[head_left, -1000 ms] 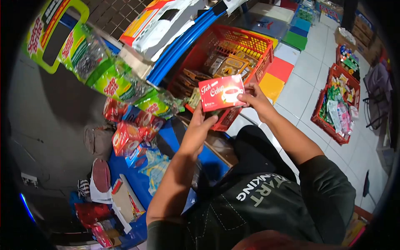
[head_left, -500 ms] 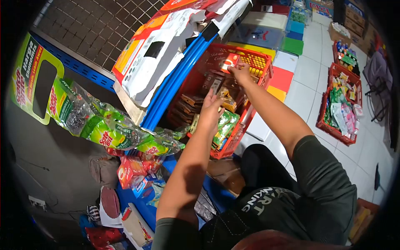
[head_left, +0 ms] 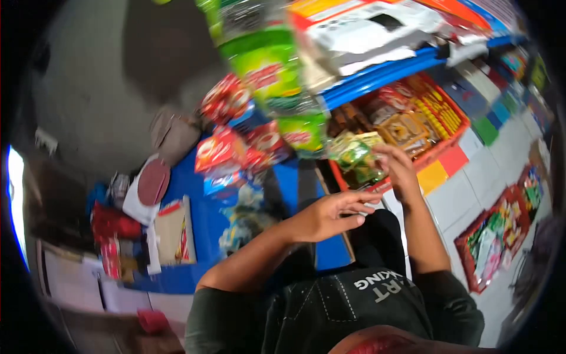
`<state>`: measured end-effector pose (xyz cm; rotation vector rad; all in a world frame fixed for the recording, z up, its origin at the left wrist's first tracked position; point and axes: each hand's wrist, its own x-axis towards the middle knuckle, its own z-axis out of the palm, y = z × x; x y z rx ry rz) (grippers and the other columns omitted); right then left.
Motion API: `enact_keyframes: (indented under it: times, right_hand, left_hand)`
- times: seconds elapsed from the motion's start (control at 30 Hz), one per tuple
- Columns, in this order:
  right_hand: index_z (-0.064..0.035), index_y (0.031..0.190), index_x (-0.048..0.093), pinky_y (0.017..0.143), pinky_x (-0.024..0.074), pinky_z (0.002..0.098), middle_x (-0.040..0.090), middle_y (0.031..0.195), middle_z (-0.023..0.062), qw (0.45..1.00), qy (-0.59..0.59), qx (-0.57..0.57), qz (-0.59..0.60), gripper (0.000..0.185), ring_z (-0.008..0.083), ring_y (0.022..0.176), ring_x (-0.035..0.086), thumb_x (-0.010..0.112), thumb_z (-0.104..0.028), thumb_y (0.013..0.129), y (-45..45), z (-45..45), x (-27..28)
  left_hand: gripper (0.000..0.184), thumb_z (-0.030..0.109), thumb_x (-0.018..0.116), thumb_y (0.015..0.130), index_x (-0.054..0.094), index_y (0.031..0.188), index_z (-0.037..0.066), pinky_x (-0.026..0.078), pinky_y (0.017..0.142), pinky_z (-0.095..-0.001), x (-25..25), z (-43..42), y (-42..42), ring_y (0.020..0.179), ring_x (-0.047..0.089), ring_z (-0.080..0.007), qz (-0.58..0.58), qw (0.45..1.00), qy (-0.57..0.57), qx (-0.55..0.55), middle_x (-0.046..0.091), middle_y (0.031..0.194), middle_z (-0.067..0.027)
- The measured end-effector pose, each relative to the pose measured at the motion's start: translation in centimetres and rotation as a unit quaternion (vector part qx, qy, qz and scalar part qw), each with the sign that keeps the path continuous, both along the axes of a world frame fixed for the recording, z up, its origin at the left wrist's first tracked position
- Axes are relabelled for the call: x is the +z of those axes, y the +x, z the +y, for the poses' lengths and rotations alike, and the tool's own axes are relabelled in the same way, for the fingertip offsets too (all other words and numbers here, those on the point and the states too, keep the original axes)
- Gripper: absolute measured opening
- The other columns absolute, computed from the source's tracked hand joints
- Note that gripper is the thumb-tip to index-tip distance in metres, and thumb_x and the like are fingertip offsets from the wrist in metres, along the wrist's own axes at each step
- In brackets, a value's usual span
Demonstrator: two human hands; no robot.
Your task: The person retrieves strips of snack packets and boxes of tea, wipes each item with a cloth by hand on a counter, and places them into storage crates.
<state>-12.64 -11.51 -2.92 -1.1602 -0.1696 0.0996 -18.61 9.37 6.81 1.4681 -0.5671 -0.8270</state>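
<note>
My left hand [head_left: 337, 216] is in front of the red basket, with its fingers stretched out and nothing in them. My right hand [head_left: 401, 172] hangs over the near rim of the red plastic basket [head_left: 433, 152], its fingers loosely bent and apart beside some green packets [head_left: 357, 154]. Whether a fingertip touches those packets I cannot tell. Inside the basket also lie an orange-brown pack [head_left: 403, 131] and a row of yellow-and-red packs [head_left: 437, 115]. The view is slightly blurred.
Green sponge packs [head_left: 264, 69] hang left of the basket. Red packages [head_left: 221, 151] sit on a blue surface [head_left: 293, 177]. A blue-edged shelf [head_left: 383, 78] overhangs the basket. Another red basket [head_left: 466, 259] of packets stands on the tiled floor at right.
My view has swung left and down. Both hands have drawn back from deep inside the basket toward me. The red box my right hand touched is no longer at its fingers.
</note>
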Motion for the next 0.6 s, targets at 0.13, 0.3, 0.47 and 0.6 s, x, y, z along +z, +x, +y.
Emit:
enact_keyframes:
  times: [0.13,0.3,0.47,0.6]
  right_hand:
    - [-0.0003,0.121,0.056,0.092,0.0453,0.0346,0.058,0.119,0.0124,0.976,-0.016,0.217,-0.004,0.034,0.0223,0.106,0.059,0.054,-0.011,0.089,-2.8,3.4,0.8]
    - [-0.0010,0.134,0.043,0.099,0.0393,0.0371,0.050,0.131,0.0161,0.956,-0.002,0.284,-0.066,0.050,0.0251,0.121,0.049,0.057,-0.016,0.088,-2.9,11.2,6.2]
    - [-0.0051,0.144,0.025,0.107,0.0283,0.0382,0.031,0.145,0.0177,0.971,0.008,0.222,-0.083,0.064,0.0267,0.135,0.031,0.056,-0.014,0.089,-1.1,20.0,7.6]
    - [-0.0074,0.147,0.016,0.110,0.0219,0.0379,0.022,0.150,0.0168,0.986,-0.025,0.148,-0.068,0.072,0.0264,0.139,0.023,0.056,-0.012,0.088,0.1,25.3,6.8]
  left_hand:
    - [0.046,0.012,0.055,0.090,0.042,0.133,-0.001,0.038,0.098,-0.0326,1.3,6.3,-3.9,0.122,0.047,-0.0199,-0.045,0.986,-0.024,0.162,0.051,0.128,-0.0104]
    - [0.051,0.018,0.055,0.088,0.040,0.132,-0.001,0.032,0.104,-0.0337,1.3,14.7,-5.3,0.124,0.044,-0.0214,-0.185,0.828,-0.058,0.526,0.048,0.129,-0.0133]
    - [0.065,0.021,0.053,0.089,0.024,0.143,0.000,0.023,0.110,-0.0343,1.2,20.5,-2.8,0.135,0.030,-0.0249,-0.204,0.732,-0.014,0.650,0.034,0.144,-0.0172]
    - [0.068,0.022,0.054,0.090,0.020,0.145,0.000,0.024,0.108,-0.0328,-1.0,23.8,1.1,0.134,0.031,-0.0283,-0.176,0.739,0.036,0.649,0.031,0.146,-0.0197]
